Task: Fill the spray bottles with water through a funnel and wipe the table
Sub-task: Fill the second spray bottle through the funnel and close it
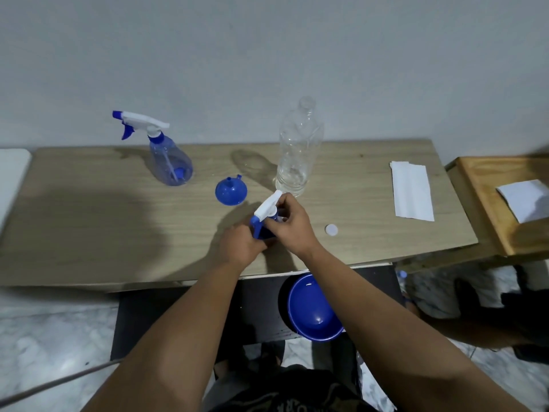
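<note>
A second spray bottle (261,230) stands near the table's front edge, mostly hidden by my hands. My left hand (242,245) wraps its blue body. My right hand (292,226) grips the white and blue trigger head (267,207) at the neck. Another blue spray bottle (169,162) with its head on stands at the back left. A blue funnel (231,191) lies upside down in the middle. A clear plastic water bottle (297,150), uncapped and nearly empty, stands behind my hands. Its white cap (331,229) lies to the right. A folded white tissue (411,190) lies further right.
The wooden table (89,218) stands against a white wall. A blue basin (312,307) sits on the floor below the front edge. At the right is a wooden tray (481,200) holding a white paper (525,199). A person sits low at the right.
</note>
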{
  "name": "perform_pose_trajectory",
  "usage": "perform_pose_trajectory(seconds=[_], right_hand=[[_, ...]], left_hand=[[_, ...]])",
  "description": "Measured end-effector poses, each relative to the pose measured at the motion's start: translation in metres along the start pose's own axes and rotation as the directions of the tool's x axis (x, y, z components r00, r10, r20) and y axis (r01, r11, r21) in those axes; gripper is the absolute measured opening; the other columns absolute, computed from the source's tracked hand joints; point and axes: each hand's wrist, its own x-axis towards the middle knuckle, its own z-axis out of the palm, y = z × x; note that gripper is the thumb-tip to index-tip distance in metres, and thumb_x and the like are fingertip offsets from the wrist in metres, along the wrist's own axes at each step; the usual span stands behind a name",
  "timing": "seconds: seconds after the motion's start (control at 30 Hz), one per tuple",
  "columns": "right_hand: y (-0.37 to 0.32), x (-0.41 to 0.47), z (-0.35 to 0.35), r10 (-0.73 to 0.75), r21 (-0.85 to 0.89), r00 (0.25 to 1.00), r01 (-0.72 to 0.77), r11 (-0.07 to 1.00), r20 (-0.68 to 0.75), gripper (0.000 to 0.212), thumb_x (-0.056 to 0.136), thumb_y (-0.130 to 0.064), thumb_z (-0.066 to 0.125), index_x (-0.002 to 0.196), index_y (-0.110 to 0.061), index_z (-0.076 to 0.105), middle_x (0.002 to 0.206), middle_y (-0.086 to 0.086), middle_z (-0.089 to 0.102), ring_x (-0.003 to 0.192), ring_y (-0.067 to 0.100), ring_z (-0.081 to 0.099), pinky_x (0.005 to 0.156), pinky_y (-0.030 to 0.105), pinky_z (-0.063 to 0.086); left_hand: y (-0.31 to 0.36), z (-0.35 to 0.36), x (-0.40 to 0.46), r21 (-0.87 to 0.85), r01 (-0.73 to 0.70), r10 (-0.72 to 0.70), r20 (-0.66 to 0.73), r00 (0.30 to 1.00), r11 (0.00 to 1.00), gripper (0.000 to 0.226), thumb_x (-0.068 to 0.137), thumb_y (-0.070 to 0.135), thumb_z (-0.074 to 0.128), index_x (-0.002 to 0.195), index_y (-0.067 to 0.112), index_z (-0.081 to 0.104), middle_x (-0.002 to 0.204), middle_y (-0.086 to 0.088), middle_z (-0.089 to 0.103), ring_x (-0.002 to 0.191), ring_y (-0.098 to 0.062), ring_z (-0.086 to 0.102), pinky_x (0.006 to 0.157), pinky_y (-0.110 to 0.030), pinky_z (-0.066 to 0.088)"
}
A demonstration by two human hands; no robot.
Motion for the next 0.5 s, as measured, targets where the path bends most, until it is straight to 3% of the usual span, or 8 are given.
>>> perform_pose_trajectory(seconds=[0.1, 0.2, 0.23, 0.37, 0.43, 0.5], right_hand=[[-0.005, -0.003, 0.000, -0.052, 0.014, 0.998, 0.052, 0.999, -0.032, 0.022, 0.085, 0.008, 0.073, 0.103, -0.003, 0.067, 0.098, 0.005, 0.073, 0.085, 0.004, 0.067, 0.075, 0.013, 0.049], [-0.030, -0.002, -0.001, -0.116, 0.110, 0.990, 0.125, 0.986, -0.081, 0.023, 0.087, 0.004, 0.071, 0.108, -0.005, 0.073, 0.103, 0.015, 0.073, 0.095, 0.017, 0.069, 0.086, 0.042, 0.061], [-0.042, -0.001, -0.003, -0.140, 0.134, 0.984, 0.154, 0.979, -0.108, 0.024, 0.088, 0.005, 0.069, 0.110, -0.004, 0.073, 0.100, 0.017, 0.073, 0.092, 0.015, 0.068, 0.085, 0.043, 0.061], [-0.094, 0.005, -0.019, -0.262, 0.151, 0.928, 0.308, 0.939, -0.263, 0.029, 0.089, -0.005, 0.073, 0.114, -0.020, 0.070, 0.100, 0.016, 0.073, 0.083, 0.020, 0.069, 0.077, 0.036, 0.057], [-0.102, 0.007, -0.032, -0.266, 0.116, 0.915, 0.313, 0.943, -0.302, 0.029, 0.088, -0.006, 0.076, 0.107, -0.026, 0.069, 0.093, 0.001, 0.073, 0.075, 0.011, 0.064, 0.069, 0.024, 0.053], [-0.090, 0.007, -0.042, -0.239, 0.014, 0.930, 0.252, 0.967, -0.281, 0.026, 0.087, -0.012, 0.079, 0.104, -0.030, 0.072, 0.090, -0.010, 0.073, 0.070, 0.004, 0.063, 0.069, 0.021, 0.052]], left_hand=[[0.001, -0.004, 0.000, 0.033, -0.047, 0.047, 0.011, 0.999, 0.998, 0.049, 0.074, 0.054, 0.078, 0.114, 0.029, 0.066, 0.098, 0.001, 0.075, 0.092, -0.025, 0.068, 0.071, -0.031, 0.047], [0.006, -0.011, -0.002, 0.032, -0.069, 0.068, 0.024, 0.997, 0.997, 0.054, 0.072, 0.057, 0.077, 0.119, 0.037, 0.059, 0.102, 0.008, 0.074, 0.094, -0.022, 0.069, 0.072, -0.029, 0.044], [0.007, -0.012, -0.002, 0.049, -0.076, 0.075, 0.027, 0.997, 0.996, 0.057, 0.071, 0.059, 0.077, 0.121, 0.039, 0.056, 0.104, 0.010, 0.074, 0.096, -0.022, 0.068, 0.073, -0.029, 0.045], [0.007, -0.015, -0.005, 0.070, -0.073, 0.071, 0.037, 0.997, 0.995, 0.067, 0.067, 0.061, 0.076, 0.128, 0.047, 0.050, 0.110, 0.013, 0.073, 0.102, -0.024, 0.067, 0.079, -0.028, 0.046], [0.002, -0.017, -0.007, 0.079, -0.081, 0.079, 0.031, 0.996, 0.994, 0.066, 0.065, 0.062, 0.074, 0.125, 0.045, 0.052, 0.107, 0.012, 0.072, 0.100, -0.023, 0.067, 0.082, -0.029, 0.050], [-0.003, -0.020, -0.009, 0.068, -0.086, 0.084, 0.031, 0.996, 0.994, 0.064, 0.063, 0.065, 0.073, 0.121, 0.042, 0.055, 0.108, 0.014, 0.070, 0.100, -0.019, 0.067, 0.085, -0.032, 0.052]])
